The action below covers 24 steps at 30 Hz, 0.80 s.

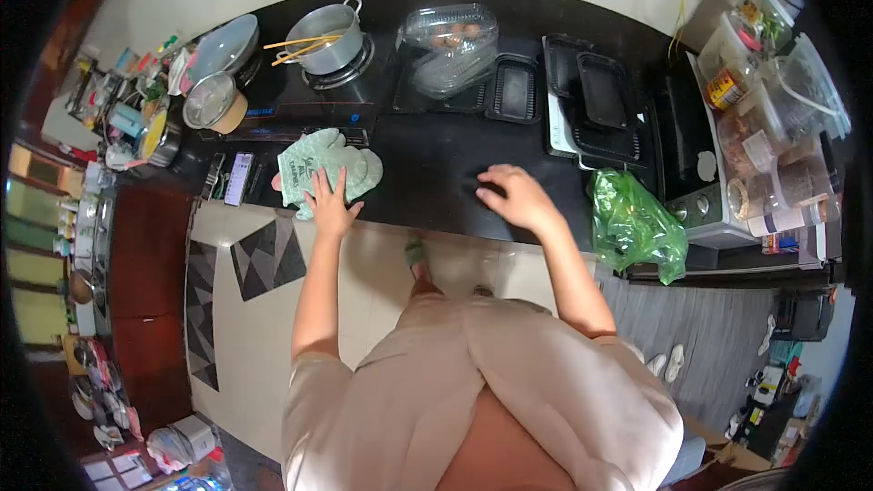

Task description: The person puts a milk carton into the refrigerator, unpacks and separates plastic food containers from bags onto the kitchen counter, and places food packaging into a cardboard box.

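Observation:
My left hand (332, 207) lies with fingers spread on pale green oven mitts (314, 164) with printed lettering, near the front edge of the black counter (423, 173). Its fingers rest on the cloth without gripping it. To the right, my right hand (516, 195) is over the counter's front part, fingers loosely bent and apart, holding nothing. A phone (238, 179) with a lit screen lies left of the mitts. Right of my right hand, a crumpled green plastic bag (634, 223) hangs partly over the counter edge.
Behind the mitts, a pot (332, 47) with chopsticks (305, 40) across it stands on the stove. Clear plastic containers (450, 41) and black trays (605, 91) sit at the back. Filled tubs (768, 118) stand on an oven (696, 141) at right.

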Motion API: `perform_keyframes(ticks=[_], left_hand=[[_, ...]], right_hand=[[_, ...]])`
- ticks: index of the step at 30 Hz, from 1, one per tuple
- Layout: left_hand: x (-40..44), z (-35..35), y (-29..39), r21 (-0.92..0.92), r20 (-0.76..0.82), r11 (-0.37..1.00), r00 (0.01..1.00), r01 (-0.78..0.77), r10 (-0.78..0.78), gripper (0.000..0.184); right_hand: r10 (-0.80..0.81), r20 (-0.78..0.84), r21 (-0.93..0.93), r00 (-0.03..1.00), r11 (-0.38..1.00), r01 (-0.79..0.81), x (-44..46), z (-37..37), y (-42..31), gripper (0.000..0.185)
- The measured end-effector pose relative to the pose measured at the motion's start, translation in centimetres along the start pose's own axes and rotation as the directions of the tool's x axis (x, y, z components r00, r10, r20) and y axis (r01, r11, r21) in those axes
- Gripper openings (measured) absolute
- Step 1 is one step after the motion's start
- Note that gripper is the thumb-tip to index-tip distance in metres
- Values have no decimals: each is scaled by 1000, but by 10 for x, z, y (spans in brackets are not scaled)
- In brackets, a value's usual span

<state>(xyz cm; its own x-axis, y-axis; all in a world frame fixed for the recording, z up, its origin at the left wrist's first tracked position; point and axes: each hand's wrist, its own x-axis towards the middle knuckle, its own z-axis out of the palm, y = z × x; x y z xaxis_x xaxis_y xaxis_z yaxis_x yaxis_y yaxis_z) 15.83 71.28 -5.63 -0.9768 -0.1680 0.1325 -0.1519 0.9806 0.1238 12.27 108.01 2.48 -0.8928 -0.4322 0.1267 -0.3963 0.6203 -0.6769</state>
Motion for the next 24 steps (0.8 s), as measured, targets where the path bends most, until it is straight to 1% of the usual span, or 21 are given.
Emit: perform_keyframes(ticks=[1,2,3,4,7,8,9,10,11,12,13,14,15,16,17,19,20,21,22,23,24], left_hand=[[13,11,-16,0,14,998,998,-59,59,88],[20,22,-30,-48,16,996,997,-70,71,83],[20,24,-45,-53,33,995,995,-88,90,83],[24,24,-58,-41,31,996,996,-78,79,80],[27,22,-86,-1,7,999,999,-41,41,73],[28,22,-97,-4,17,998,998,-58,58,73],[29,21,-108,-8,35,998,998,-56,56,74],[33,19,-117,-10,56,999,997,-52,53,75],[38,9,-120,-11,71,998,995,-64,65,75],[43,-7,-120,-74,138,994,986,-85,94,72],[50,-21,-121,-136,196,986,972,-101,127,69],[58,-27,-122,-139,202,984,970,-107,134,69],[64,-31,-122,-256,211,956,956,-147,203,64],[66,-36,-123,-366,212,916,944,-165,254,59],[68,-39,-121,-355,218,927,953,-123,210,59],[77,-41,-100,-497,128,867,984,-42,121,50],[77,-46,-91,-491,129,871,989,-6,79,50],[80,-51,-81,-531,87,847,993,-24,83,47],[87,-52,-67,-573,44,817,994,-55,98,45],[95,-50,-52,-578,48,814,994,-52,98,45],[103,-47,-37,-735,116,677,989,21,96,41]], right_hand=[[14,-44,-42,999,999,-16,13,-2,3,34],[40,-83,-52,996,998,-45,26,-7,4,34],[71,-123,-61,990,995,-79,36,-10,4,33],[101,-209,-31,973,994,-109,48,-8,13,33],[190,-361,95,913,981,-167,95,-19,13,28],[141,-443,-43,885,983,-178,117,-17,15,26],[67,-492,-170,868,971,-171,142,-20,2,27],[-33,-543,-228,839,968,-109,171,-17,-5,29],[-115,-560,-314,820,946,-82,200,-11,-4,34],[-127,-536,-352,834,932,-84,229,-2,2,41],[-38,-447,-422,894,890,-172,257,5,3,51],[49,-408,-468,912,846,-255,282,16,6,61],[53,-402,-470,914,845,-255,298,19,16,61],[116,-341,-568,933,765,-302,314,25,22,65],[165,-271,-662,948,683,-309,334,39,21,69],[216,-196,-703,956,649,-291,349,43,30,59],[220,-163,-705,962,655,-270,353,43,30,50],[235,-145,-709,961,653,-267,353,38,31,43],[81,-251,-718,965,653,-242,348,40,35,26],[84,-248,-722,965,649,-241,346,36,40,26],[46,-289,-647,956,726,-231,339,26,36,22]])
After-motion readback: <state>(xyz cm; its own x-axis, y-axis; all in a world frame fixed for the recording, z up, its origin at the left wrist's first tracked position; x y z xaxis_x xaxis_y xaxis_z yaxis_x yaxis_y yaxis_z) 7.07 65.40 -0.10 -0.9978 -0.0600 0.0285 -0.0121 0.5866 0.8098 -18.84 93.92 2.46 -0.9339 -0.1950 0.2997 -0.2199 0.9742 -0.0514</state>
